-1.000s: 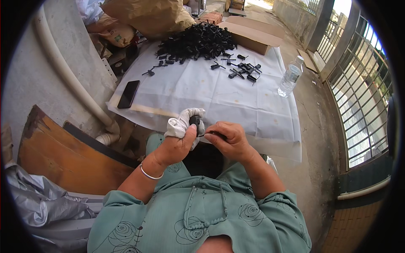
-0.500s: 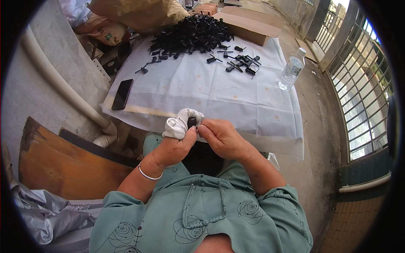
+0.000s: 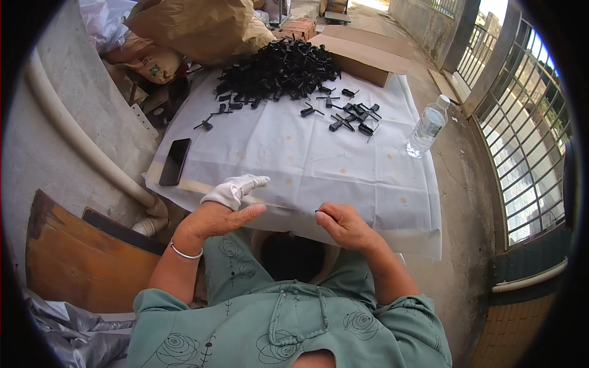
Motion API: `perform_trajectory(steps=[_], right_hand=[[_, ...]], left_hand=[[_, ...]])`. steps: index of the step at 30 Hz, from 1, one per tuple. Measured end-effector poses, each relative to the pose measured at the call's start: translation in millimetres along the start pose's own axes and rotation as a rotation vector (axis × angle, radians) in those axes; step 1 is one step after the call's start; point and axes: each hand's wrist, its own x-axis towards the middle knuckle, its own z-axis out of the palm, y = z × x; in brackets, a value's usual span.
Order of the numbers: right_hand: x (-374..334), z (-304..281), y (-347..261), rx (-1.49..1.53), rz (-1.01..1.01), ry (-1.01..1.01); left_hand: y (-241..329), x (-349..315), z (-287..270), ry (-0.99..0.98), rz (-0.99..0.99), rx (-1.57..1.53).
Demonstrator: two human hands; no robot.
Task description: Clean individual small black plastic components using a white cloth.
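My left hand is over the table's near edge, its fingers in a white glove and its thumb bare. The fingers stretch out to the right, apart from the thumb, with nothing between them. To its right, my right hand is bare and closed in a pinch. A tiny dark tip shows at its thumb and forefinger; too little shows to name it. Below and between the hands, a pale-rimmed bucket with a dark inside stands between my knees. Farther off lies a big pile of small black plastic parts with thin stems.
A white sheet covers the table. Several loose black parts lie right of the pile. A phone rests at the left edge, a water bottle stands at the right. Behind are an open carton and brown paper sacks.
My hands were together around a black part; now they are apart, and the part is gone from the left hand. The left hand has opened and moved left; the right has moved right and nearer me.
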Motion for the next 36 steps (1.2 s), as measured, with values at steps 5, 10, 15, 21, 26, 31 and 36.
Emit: perform_trajectory(steps=[5, 10, 15, 21, 26, 31, 36], right_hand=[[23.5, -59.3, 30.5, -0.149, 0.108, 0.414], [81.8, -129.2, 65.8, -0.523, 0.127, 0.555], [190.4, -168.9, 109.8, -0.395, 0.066, 0.481], [352.1, -164.8, 177.3, 0.028, 0.168, 0.553], [403.7, -113.2, 176.9, 0.017, 0.185, 0.533], [375.6, -112.5, 184.6, 0.399, 0.156, 0.306], [305.2, -117.6, 164.8, 0.134, 0.126, 0.242]], left_hand=[[-138.4, 54.4, -45.2, 0.409, -0.359, 0.071], [-270.1, 144.9, -105.4, 0.555, -0.448, 0.115], [-347.2, 235.2, -128.8, 0.520, -0.569, 0.311], [-365.6, 309.8, -98.4, 0.532, -0.642, 0.036], [-314.8, 329.9, -66.7, 0.173, -0.523, -0.652], [-252.7, 317.1, -21.1, 0.160, -0.166, -0.660], [-187.4, 283.9, 3.3, 0.043, -0.052, -0.368]])
